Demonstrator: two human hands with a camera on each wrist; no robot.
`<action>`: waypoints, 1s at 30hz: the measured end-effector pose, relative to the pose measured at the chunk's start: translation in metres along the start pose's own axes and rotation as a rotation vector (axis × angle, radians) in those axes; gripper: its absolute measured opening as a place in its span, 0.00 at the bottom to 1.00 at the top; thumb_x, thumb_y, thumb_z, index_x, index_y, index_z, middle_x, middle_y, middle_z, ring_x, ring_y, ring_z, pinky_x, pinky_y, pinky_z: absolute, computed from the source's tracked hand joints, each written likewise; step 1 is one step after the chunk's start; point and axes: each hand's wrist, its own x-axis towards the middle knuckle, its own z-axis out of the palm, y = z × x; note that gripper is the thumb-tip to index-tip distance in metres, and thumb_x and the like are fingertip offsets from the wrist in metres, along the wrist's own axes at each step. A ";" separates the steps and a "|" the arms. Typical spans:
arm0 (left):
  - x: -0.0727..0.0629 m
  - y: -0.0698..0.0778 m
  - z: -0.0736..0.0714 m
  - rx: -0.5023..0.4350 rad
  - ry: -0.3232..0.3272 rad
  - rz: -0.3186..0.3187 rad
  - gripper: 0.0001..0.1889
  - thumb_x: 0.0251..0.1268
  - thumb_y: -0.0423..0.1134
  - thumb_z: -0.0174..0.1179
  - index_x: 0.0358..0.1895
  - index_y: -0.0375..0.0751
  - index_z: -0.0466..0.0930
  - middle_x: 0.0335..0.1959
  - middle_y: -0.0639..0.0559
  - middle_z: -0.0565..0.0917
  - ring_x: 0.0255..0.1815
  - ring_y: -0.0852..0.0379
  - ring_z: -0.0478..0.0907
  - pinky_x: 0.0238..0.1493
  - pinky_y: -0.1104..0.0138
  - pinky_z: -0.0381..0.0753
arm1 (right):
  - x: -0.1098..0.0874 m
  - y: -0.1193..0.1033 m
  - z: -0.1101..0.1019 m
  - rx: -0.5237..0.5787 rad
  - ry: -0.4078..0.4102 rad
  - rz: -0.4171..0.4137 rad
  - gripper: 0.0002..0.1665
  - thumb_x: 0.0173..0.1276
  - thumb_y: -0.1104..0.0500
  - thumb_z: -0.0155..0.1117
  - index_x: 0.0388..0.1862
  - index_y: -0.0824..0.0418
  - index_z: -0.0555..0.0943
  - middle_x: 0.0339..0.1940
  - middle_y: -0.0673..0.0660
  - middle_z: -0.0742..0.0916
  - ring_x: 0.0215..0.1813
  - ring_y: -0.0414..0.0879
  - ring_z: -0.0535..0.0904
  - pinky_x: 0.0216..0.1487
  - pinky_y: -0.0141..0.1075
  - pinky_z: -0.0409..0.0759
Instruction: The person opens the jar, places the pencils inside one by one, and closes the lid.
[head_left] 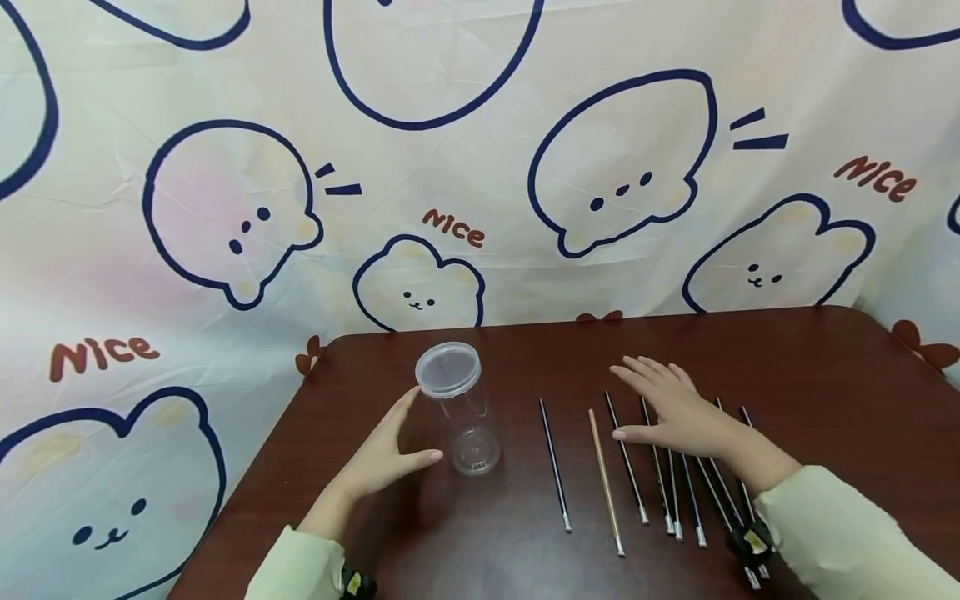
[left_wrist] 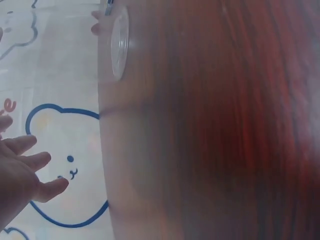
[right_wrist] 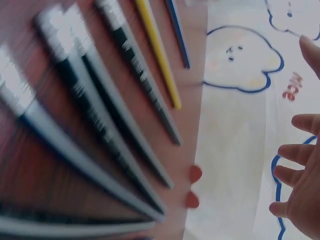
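Observation:
A clear plastic jar [head_left: 467, 417] with a translucent lid [head_left: 448, 369] stands upright on the table. Beside it my left hand [head_left: 384, 454] is held with thumb and fingers spread, the fingertips close to the lid; whether they touch it I cannot tell. My right hand [head_left: 678, 412] hovers with straight fingers over a row of pencils, holding nothing. Among these pencils are a natural-wood pencil [head_left: 606, 483], a dark blue pencil [head_left: 555, 467] nearest the jar, and several dark ones partly hidden under the hand and wrist. In the right wrist view, the yellow pencil [right_wrist: 159, 55] lies among dark ones.
The dark brown table [head_left: 480, 550] meets a hanging cloth [head_left: 510, 167] with cartoon bears at its far and left edges. A black wrist device [head_left: 752, 540] sits on the right wrist, above some pencil ends; another [head_left: 358, 583] is at the left wrist.

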 end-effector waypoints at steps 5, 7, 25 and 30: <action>0.006 0.004 0.003 -0.074 0.023 0.037 0.49 0.41 0.53 0.64 0.66 0.52 0.43 0.66 0.48 0.49 0.65 0.48 0.45 0.56 0.45 0.48 | 0.017 -0.015 0.002 0.069 0.006 -0.072 0.47 0.52 0.38 0.58 0.64 0.62 0.56 0.64 0.64 0.59 0.64 0.59 0.48 0.57 0.57 0.39; 0.007 0.005 0.005 -0.106 0.027 0.044 0.49 0.42 0.50 0.65 0.67 0.52 0.42 0.66 0.48 0.48 0.65 0.48 0.45 0.56 0.45 0.46 | 0.024 -0.021 0.003 0.107 0.008 -0.093 0.47 0.53 0.38 0.57 0.64 0.62 0.56 0.64 0.63 0.59 0.64 0.58 0.48 0.57 0.57 0.41; 0.021 0.014 0.025 -0.330 0.109 0.118 0.45 0.42 0.35 0.66 0.65 0.50 0.48 0.61 0.47 0.59 0.60 0.47 0.56 0.53 0.47 0.55 | 0.060 -0.073 0.021 0.454 0.033 -0.110 0.41 0.53 0.42 0.59 0.63 0.54 0.58 0.63 0.52 0.62 0.63 0.47 0.55 0.56 0.51 0.57; 0.023 0.015 0.025 -0.390 0.103 0.100 0.43 0.41 0.35 0.67 0.63 0.51 0.51 0.53 0.47 0.68 0.57 0.48 0.60 0.54 0.47 0.55 | 0.074 -0.086 0.024 0.532 0.031 -0.112 0.41 0.53 0.43 0.61 0.63 0.55 0.58 0.62 0.51 0.64 0.62 0.47 0.57 0.54 0.50 0.60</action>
